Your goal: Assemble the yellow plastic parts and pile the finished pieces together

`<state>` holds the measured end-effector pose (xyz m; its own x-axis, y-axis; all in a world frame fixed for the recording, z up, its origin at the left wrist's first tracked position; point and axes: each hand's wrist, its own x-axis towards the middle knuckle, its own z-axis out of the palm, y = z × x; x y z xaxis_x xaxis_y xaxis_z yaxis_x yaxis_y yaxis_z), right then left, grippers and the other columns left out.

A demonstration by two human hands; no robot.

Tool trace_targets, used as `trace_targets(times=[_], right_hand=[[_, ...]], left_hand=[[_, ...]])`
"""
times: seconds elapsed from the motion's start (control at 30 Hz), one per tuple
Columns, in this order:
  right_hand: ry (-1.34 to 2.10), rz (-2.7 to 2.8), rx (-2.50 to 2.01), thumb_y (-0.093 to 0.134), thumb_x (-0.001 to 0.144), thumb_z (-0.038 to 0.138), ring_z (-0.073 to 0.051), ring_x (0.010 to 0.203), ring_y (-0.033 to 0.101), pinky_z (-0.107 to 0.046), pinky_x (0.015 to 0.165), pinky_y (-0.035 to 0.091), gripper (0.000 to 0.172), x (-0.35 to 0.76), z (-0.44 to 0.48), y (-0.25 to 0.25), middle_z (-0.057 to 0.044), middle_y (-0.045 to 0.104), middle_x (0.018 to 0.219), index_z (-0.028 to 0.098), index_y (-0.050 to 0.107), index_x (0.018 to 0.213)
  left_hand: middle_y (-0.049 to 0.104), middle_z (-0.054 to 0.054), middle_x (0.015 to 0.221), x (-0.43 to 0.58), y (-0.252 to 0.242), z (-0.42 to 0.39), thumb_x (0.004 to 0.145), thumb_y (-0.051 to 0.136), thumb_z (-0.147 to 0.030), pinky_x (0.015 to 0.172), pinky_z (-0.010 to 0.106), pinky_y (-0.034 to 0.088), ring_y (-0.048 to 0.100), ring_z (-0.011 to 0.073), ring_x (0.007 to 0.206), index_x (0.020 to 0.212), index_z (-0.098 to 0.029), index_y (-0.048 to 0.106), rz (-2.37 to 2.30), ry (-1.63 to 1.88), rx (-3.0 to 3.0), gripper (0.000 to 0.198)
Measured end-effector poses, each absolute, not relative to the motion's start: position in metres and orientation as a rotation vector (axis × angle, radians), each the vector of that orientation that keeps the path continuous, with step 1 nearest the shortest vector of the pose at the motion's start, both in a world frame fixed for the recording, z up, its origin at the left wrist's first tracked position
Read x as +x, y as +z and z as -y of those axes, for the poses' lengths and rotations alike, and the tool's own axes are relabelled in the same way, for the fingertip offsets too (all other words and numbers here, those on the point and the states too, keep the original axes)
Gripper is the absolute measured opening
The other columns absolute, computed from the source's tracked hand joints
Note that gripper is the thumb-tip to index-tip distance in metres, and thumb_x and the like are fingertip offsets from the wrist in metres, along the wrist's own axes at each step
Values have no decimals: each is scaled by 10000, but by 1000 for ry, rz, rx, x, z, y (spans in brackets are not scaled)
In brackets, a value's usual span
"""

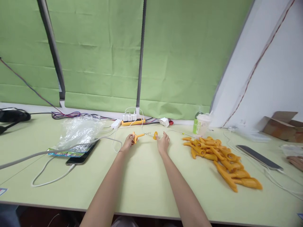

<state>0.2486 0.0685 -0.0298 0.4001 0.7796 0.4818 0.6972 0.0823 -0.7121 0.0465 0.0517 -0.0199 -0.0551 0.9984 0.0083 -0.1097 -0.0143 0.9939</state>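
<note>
My left hand (129, 142) is closed on the cross-shaped orange handle of a corkscrew (139, 135). Its metal spiral points right, toward my other hand. Just beyond the spiral's tip is a small orange bell-shaped piece (155, 136), narrow end up. My right hand (163, 143) is beside that piece, its thumb close against it and the other fingers apart to the right. Whether the thumb presses on the piece I cannot tell. Further right lies a heap of orange plastic parts (213, 151), some of them hollow sleeves.
Clear plastic wrap (80, 130) and a charging phone (82, 156) lie to the left. A power strip (133, 122) with white plugs and cables runs along the back. Right are a paper cup (203, 124), another phone (259, 157), a cardboard box (284, 126) and another person's hand (297, 161).
</note>
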Motion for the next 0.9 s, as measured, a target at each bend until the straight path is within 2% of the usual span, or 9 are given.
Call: trace_targets(times=[0.07, 0.2, 0.33, 0.53, 0.67, 0.77, 0.9], right_hand=[[129, 1424, -1761, 601, 795, 317, -305, 1260, 373, -419, 939, 339, 441, 250, -76, -30, -144, 500, 1333, 191, 565, 1217], [117, 1509, -1803, 622, 781, 282, -292, 1168, 436, -383, 867, 354, 265, 249, -81, -32, -105, 578, 1199, 222, 655, 1037], [7, 1626, -1698, 645, 767, 272, -274, 1102, 462, -357, 834, 343, 219, 246, -76, -31, -86, 589, 1147, 236, 652, 983], [12, 1941, -1439, 619, 771, 214, -215, 1053, 526, -362, 883, 304, 180, 235, -66, -29, -26, 645, 1033, 245, 585, 946], [279, 1987, -1290, 619, 735, 205, -191, 943, 586, -351, 854, 366, 206, 233, -60, -31, 2, 659, 980, 249, 554, 925], [581, 1752, -1225, 624, 722, 299, -179, 860, 619, -318, 775, 440, 195, 240, -56, -33, 7, 653, 985, 255, 555, 900], [880, 1469, -1135, 627, 691, 455, -149, 701, 640, -304, 692, 485, 339, 265, -46, -37, -16, 635, 984, 235, 558, 939]], left_hand=[[622, 2, 666, 46, -20, -52, 761, 580, -508, 478, 184, 260, 483, 81, 509, 829, -182, 468, -1149, 1330, 1109, 352], [582, -20, 613, 46, -21, -54, 766, 575, -513, 466, 180, 238, 458, 78, 481, 831, -186, 460, -1157, 1331, 1112, 352], [568, -29, 582, 45, -21, -55, 748, 593, -527, 447, 185, 230, 396, 62, 424, 821, -186, 461, -1154, 1348, 1121, 373], [585, -25, 601, 40, -17, -50, 769, 582, -476, 458, 172, 268, 419, 56, 448, 840, -182, 474, -1158, 1421, 1071, 321], [584, -28, 607, 35, -15, -49, 766, 578, -469, 456, 173, 268, 418, 58, 445, 853, -186, 479, -1171, 1470, 1033, 312], [578, -33, 597, 34, -13, -49, 774, 572, -455, 457, 171, 264, 399, 53, 430, 862, -193, 479, -1170, 1477, 1022, 291], [570, -31, 576, 40, -12, -47, 777, 577, -440, 449, 174, 255, 400, 60, 423, 843, -198, 481, -1181, 1418, 1061, 269]])
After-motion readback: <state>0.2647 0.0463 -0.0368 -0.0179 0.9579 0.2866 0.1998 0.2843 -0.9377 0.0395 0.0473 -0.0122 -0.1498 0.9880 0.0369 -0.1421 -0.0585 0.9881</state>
